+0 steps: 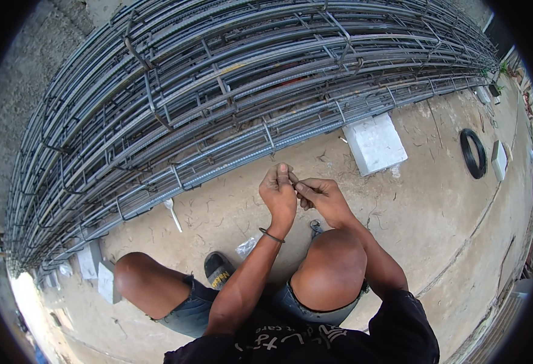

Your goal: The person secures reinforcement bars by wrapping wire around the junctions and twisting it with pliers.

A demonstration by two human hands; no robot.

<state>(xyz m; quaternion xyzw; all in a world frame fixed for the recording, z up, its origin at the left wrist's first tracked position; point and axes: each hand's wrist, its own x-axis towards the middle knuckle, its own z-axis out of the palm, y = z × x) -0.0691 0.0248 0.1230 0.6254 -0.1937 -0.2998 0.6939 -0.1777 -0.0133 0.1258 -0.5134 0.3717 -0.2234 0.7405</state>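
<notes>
Rebar [236,68] is stacked across the far side of my view, tied up as long cages with stirrups, nearest edge just beyond my hands. My left hand [278,191] is curled closed, thumb up along the top. My right hand [318,195] is bent in from the right, fingers closed, thumb and fingertips meeting the left's. Can't tell what, if anything, is pinched between them; too small and shaded. Both are in front of the stack, apart from it in this view. Dark band [272,235] on my left wrist.

Around me: white block [375,145] against the bottom edge of the stack, right of my hands. Black coil [477,175] flat on the concrete [412,236] farther right, another pale block [499,161] just beside it. White plastic utensil [172,213] near the stack, left side. Clear wrapper [246,246] near my left forearm. Two more pale blocks [107,282] lower left.
</notes>
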